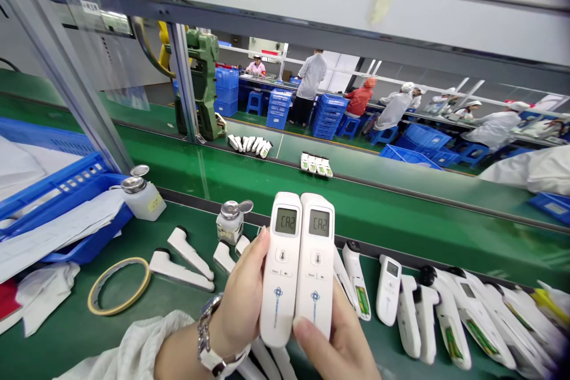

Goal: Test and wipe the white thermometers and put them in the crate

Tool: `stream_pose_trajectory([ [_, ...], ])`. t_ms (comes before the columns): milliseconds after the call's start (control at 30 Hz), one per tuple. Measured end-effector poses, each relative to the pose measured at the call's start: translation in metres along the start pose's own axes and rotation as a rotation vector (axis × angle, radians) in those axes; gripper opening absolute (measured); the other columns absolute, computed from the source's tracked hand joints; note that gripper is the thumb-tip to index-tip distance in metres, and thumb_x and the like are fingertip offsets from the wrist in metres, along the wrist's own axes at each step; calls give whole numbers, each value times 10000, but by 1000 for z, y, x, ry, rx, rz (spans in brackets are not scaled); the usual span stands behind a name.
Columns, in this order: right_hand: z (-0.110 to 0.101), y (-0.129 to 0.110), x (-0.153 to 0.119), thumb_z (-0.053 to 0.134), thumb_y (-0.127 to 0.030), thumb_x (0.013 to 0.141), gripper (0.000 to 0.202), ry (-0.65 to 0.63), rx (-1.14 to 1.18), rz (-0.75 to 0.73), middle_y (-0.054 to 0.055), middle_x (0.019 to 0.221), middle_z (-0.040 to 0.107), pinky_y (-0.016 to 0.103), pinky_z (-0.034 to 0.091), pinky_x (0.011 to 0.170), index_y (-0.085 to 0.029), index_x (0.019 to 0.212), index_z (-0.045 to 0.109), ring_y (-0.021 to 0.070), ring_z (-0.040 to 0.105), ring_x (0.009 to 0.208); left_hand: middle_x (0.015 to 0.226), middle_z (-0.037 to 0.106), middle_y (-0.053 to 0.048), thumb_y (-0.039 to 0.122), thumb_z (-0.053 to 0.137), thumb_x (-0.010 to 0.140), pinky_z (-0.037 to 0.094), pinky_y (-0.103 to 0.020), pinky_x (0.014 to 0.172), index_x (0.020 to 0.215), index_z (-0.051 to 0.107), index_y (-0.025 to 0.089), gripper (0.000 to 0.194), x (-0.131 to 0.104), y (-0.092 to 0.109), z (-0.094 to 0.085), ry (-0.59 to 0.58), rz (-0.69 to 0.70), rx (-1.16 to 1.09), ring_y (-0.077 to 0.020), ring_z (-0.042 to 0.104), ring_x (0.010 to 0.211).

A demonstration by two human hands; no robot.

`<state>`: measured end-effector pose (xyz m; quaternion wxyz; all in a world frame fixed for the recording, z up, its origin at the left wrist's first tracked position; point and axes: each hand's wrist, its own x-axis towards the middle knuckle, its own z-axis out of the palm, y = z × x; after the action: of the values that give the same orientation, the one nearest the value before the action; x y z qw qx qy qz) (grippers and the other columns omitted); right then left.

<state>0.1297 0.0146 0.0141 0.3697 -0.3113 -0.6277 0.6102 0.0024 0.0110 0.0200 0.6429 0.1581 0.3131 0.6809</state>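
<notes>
Two white infrared thermometers are held upright side by side, their edges touching and both screens lit with "CA2". My left hand [243, 294] grips the left thermometer [279, 273] along its outer side. Wrapped round the lower part of the right thermometer [317, 267] is my right hand [336, 338], its thumb on the front. Below and partly behind my hands, more white thermometers [269, 362] lie on the bench. To the right stretches a row of thermometers [407, 314], some with open battery bays showing green batteries.
A roll of tape [119, 286], two pump bottles [230, 222] and a blue tray [84, 243] with papers are on the left. Beyond the bench runs a green conveyor [214, 169] carrying thermometers [316, 164]. A metal post [75, 65] rises at left. Several people sit farther back.
</notes>
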Motion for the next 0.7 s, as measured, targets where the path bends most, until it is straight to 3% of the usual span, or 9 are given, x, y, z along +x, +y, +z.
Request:
stream_pose_trajectory([
  [100, -3, 1, -4, 556, -368, 855, 351, 16, 32, 6, -14, 1217, 617, 284, 493, 904, -366, 1205, 531, 237, 536, 1164, 897, 700, -120, 462, 461, 845, 453, -413, 869, 945, 648, 98, 421, 1, 2, 3, 34, -70, -43, -296, 623, 935],
  [267, -10, 18, -9, 503, -474, 855, 455, 105, 92, 173, -31, 1390, 466, 374, 356, 1053, -344, 1291, 481, 257, 300, 1347, 945, 698, -162, 439, 438, 853, 466, -461, 857, 1009, 622, 68, 443, 3, 3, 4, 59, -114, -73, -324, 633, 926],
  [367, -12, 25, -5, 493, -502, 840, 516, 88, 105, 156, 9, 1394, 462, 431, 385, 1027, -309, 1318, 459, 299, 322, 1331, 927, 702, -147, 435, 440, 853, 480, -438, 837, 1023, 623, 75, 438, 2, 3, 3, 56, -110, -84, -313, 638, 914],
  [533, -8, 26, 0, 490, -504, 828, 512, 144, 113, 99, 64, 1280, 573, 464, 438, 968, -271, 1283, 507, 330, 383, 1289, 856, 701, -137, 449, 418, 859, 502, -425, 773, 980, 633, 78, 446, 2, 3, 2, 18, -110, -79, -306, 649, 855],
  [700, -6, 16, 0, 494, -473, 851, 452, 112, 94, 114, 41, 1275, 575, 399, 472, 934, -299, 1268, 513, 296, 428, 1262, 854, 696, -114, 463, 451, 845, 494, -398, 784, 969, 640, 106, 423, 2, 1, 1, 26, -58, -13, -283, 642, 852],
])
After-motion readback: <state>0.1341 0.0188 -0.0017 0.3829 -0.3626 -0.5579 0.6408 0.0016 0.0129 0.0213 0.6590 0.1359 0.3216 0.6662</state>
